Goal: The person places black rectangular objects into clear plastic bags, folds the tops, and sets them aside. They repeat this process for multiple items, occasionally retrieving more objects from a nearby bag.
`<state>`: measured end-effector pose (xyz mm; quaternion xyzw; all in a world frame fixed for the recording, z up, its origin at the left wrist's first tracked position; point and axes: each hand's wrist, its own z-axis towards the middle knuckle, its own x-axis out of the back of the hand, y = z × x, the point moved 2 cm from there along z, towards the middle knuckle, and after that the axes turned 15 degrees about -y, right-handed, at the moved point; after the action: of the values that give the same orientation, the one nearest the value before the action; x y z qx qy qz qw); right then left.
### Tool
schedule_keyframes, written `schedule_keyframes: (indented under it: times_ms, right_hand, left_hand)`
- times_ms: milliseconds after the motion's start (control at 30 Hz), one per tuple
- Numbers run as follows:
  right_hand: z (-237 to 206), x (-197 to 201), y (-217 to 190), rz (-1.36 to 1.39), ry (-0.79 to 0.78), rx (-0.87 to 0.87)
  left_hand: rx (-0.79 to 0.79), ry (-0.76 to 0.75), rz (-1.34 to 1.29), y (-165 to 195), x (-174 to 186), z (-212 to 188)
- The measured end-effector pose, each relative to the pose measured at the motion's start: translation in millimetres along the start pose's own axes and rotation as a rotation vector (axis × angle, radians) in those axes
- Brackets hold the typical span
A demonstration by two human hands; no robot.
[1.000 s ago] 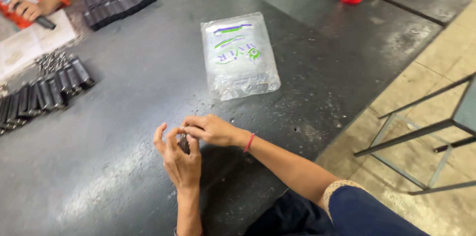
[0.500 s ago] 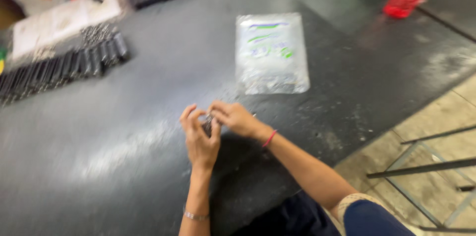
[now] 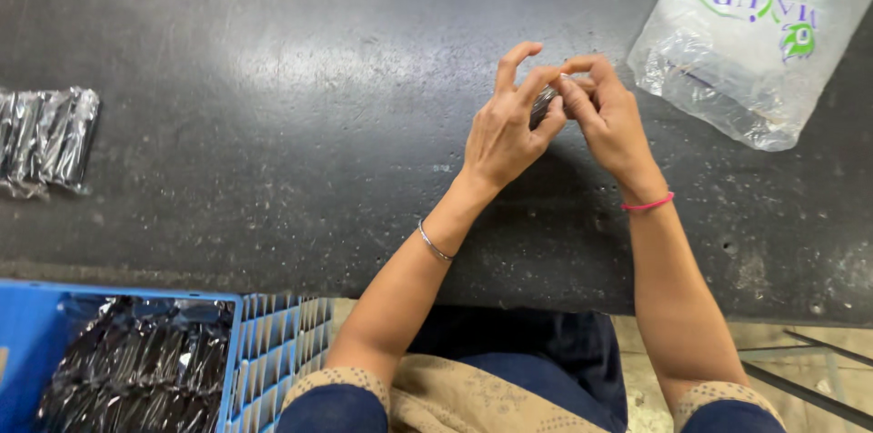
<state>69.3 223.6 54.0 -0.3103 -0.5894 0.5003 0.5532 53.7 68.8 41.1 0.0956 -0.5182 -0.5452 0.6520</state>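
Above the dark bench [image 3: 273, 124], I see my 2 hands together, left hand [image 3: 505, 128] and right hand [image 3: 609, 119] pinching 1 small dark piece [image 3: 546, 101] between fingertips, its long axis unclear.

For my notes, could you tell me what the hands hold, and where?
Both hands, left hand and right hand, pinch one small dark shiny item between their fingertips; which part is hidden.

- a dark, speckled black worktable [image 3: 273, 105] fills most of the view, its surface scuffed and catching soft light in pale streaks.
- a blue plastic crate [image 3: 264, 351] sits below the table's near edge at lower left.
- tan floor [image 3: 818, 351] shows at lower right, crossed by thin dark metal bars [image 3: 809, 387].
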Motion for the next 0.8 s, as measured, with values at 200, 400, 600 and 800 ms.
schedule_keyframes:
  times_ms: [200,400,600,800]
  right_hand:
    - [-1,1,6,-0.042,-0.014,0.017]
    - [-2,4,14,0.02,-0.094,0.063]
    - [-6,8,21,-0.072,-0.094,0.053]
    - [5,6,41,0.158,-0.115,0.002]
  left_hand:
    - [0.034,0.016,-0.006,-1,-1,1]
    - [0.057,0.03,-0.026,0,2,2]
    - [0.099,-0.002,-0.132,-15,-5,0]
    - [0.225,0.038,-0.176,-45,-32,14]
